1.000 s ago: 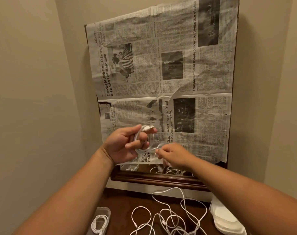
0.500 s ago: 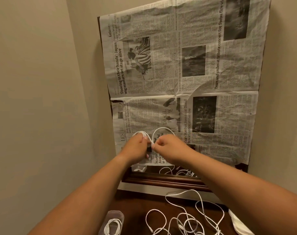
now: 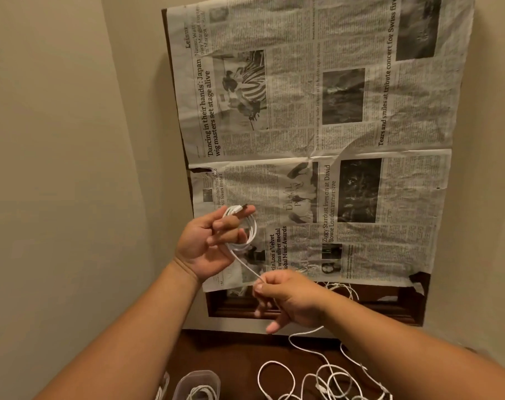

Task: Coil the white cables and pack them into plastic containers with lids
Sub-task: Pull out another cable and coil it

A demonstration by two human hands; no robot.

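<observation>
Cable: the white cable (image 3: 243, 262) is in the air in front of the newspaper (image 3: 346, 134). Its wound part sits as a coil (image 3: 253, 228) on the left hand (image 3: 208, 243), and the plug end lies at the top of the loops.
Step in hand: winding, I judge, with a long tail not yet taken up.
Doing it well: lay each new turn beside the others at the same width. Keep the run lightly taut, and let it slide through the pinch rather than dragging the heap up (a snag below would pull the loops askew).
Left hand: raised, palm towards the camera, fingers curled through the coil and gripping it.
Right hand: the right hand (image 3: 294, 298) is lower and nearer, just apart from the left. Its thumb and forefinger pinch the run, and the other fingers hang loosely downward.
Tail: it drops from the right hand to the loose cables (image 3: 326, 381) on the dark table (image 3: 231, 350).
Container: a plastic container (image 3: 199, 376) stands at the near edge, left of the heap, with a coiled cable inside. I see no lid on it.
Behind: the newspaper covers a wooden frame (image 3: 317, 311) on the wall.
</observation>
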